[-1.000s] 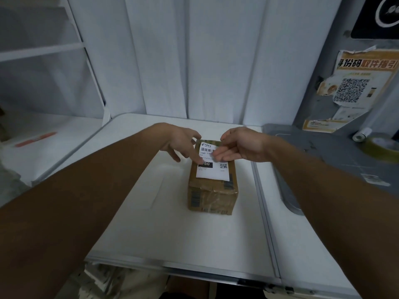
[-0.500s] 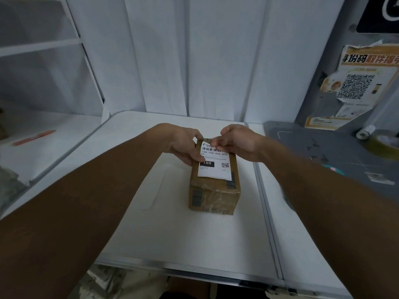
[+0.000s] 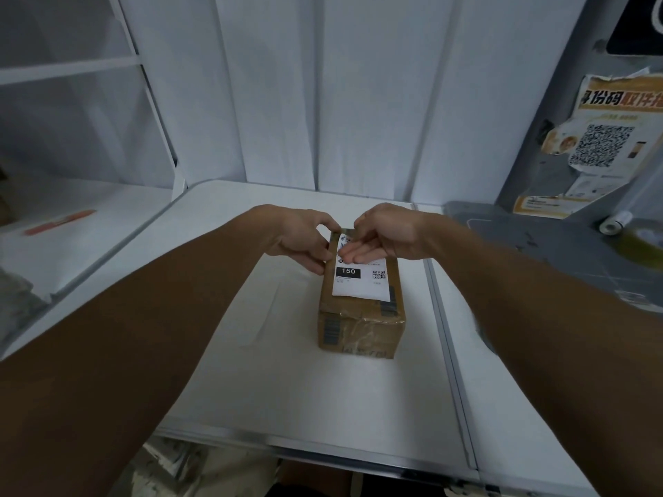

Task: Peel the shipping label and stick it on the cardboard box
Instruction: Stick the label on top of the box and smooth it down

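Note:
A small brown cardboard box (image 3: 362,324), wrapped in clear tape, stands on the white table (image 3: 323,396). A white shipping label (image 3: 362,283) with a barcode, "150" and a QR code lies flat on the box's top. My left hand (image 3: 305,242) grips the box's far left edge, thumb on top and fingers down the side. My right hand (image 3: 384,234) rests flat, its fingertips pressing on the upper part of the label, which they partly hide.
A grey surface (image 3: 538,245) adjoins the table at the right, carrying a roll of tape (image 3: 642,242) and a small white roll (image 3: 615,222). A QR-code poster (image 3: 606,138) hangs on the right wall. White shelving with an orange pen (image 3: 61,222) stands left.
My right hand has gone from pinching the label's far edge to lying flat with its fingertips on the label. My left hand has shifted onto the box's left edge.

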